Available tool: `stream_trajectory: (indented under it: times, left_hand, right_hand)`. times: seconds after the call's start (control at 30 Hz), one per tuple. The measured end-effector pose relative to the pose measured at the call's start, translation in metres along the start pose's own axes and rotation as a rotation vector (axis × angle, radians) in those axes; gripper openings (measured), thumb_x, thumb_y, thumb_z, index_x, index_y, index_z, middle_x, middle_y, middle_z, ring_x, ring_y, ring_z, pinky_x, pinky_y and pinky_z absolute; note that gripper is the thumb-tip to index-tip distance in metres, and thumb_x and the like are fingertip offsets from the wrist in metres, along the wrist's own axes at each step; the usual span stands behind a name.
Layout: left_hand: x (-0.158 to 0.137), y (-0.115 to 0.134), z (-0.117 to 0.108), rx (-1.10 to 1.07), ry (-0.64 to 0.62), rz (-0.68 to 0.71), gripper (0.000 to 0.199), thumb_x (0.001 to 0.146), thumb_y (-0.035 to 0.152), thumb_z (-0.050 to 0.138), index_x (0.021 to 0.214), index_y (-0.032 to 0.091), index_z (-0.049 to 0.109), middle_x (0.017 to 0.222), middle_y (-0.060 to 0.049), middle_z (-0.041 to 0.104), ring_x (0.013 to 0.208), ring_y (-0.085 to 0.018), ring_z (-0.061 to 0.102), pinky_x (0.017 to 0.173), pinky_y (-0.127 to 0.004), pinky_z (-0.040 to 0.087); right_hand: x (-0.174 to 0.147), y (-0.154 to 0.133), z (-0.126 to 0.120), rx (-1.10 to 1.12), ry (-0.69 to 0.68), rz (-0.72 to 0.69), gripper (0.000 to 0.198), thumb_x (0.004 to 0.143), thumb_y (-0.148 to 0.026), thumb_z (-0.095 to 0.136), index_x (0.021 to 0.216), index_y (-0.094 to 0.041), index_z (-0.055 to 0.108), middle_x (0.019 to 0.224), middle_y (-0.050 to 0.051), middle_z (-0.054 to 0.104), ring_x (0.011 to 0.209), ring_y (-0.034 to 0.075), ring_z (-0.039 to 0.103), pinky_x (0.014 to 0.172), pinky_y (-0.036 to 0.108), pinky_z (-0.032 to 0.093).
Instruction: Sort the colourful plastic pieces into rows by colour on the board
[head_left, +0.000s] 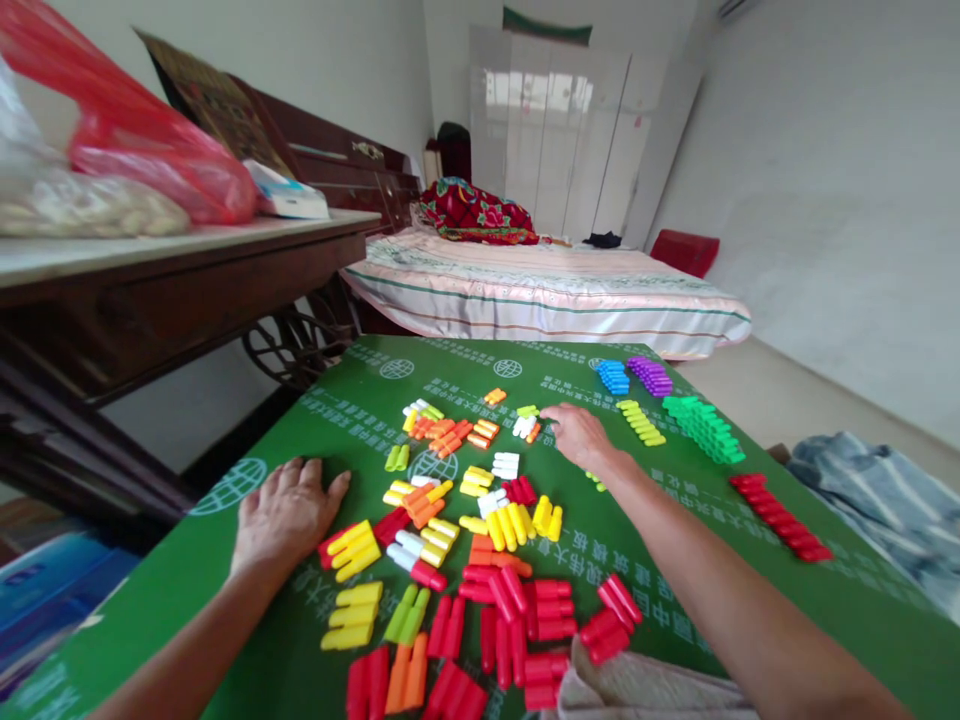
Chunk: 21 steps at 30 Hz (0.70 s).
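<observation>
The left hand (281, 515) is lying spread on the green surface (465, 356), where the right hand (576, 432) is sitting at a light-green piece (528, 411) beside a white piece (524, 427); whether it is pinching, I cannot tell. A clear bag (45, 190) is holding pale lumps (127, 215) beside a red bag (165, 165).

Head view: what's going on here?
A person has both hands over a green board of small coloured pieces. The right hand is at a lime piece; contact is unclear. The left hand rests on the board, near a yellow piece. Mixed colours lie scattered mid-board; blue, purple, lime, green and red rows stand apart, right.
</observation>
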<state>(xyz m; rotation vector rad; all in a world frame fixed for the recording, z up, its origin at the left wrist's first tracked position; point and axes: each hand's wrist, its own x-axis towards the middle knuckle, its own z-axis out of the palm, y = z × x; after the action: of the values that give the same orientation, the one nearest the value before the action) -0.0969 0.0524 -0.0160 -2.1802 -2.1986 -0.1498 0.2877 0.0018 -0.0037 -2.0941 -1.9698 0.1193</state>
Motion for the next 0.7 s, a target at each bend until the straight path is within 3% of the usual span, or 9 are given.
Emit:
stream_trajectory:
  times: [0.17,0.3,0.5,0.7]
  left_hand:
    - [-0.001,-0.001,0.001,0.013,0.009,0.001,0.072,0.089,0.056,0.017,0.134,0.006,0.044,0.145,-0.023,0.04,0.138,-0.038,0.031,0.11,-0.054,0.029]
    - [-0.001,-0.003,0.005,0.035,0.013,-0.007,0.072,0.089,0.055,0.017,0.134,0.006,0.044,0.145,-0.022,0.041,0.138,-0.036,0.031,0.111,-0.052,0.029]
    - [0.0,-0.004,0.007,0.04,0.014,-0.003,0.075,0.088,0.057,0.012,0.135,0.007,0.043,0.146,-0.021,0.04,0.138,-0.035,0.03,0.11,-0.051,0.028]
    - [0.003,-0.003,0.002,0.0,-0.006,0.0,0.078,0.087,0.059,0.011,0.135,0.006,0.041,0.147,-0.022,0.037,0.139,-0.037,0.029,0.111,-0.053,0.027]
  right_hand:
    - [0.054,-0.015,0.008,-0.017,-0.098,-0.127,0.057,0.083,-0.004,0.051,0.131,-0.034,0.057,0.131,-0.002,0.06,0.116,0.014,0.056,0.093,0.022,0.043]
    - [0.072,-0.019,0.016,-0.058,-0.206,-0.142,0.053,0.078,-0.003,0.057,0.119,-0.034,0.066,0.122,-0.001,0.065,0.111,0.016,0.06,0.089,0.022,0.045]
    - [0.056,-0.018,0.012,-0.12,-0.209,0.037,0.03,0.08,-0.011,0.06,0.103,-0.025,0.072,0.111,0.007,0.07,0.107,0.021,0.063,0.083,0.026,0.047]
    - [0.009,0.025,-0.025,-0.146,-0.11,0.354,0.035,0.082,-0.045,0.062,0.113,-0.028,0.066,0.113,0.004,0.07,0.105,0.022,0.065,0.077,0.027,0.049]
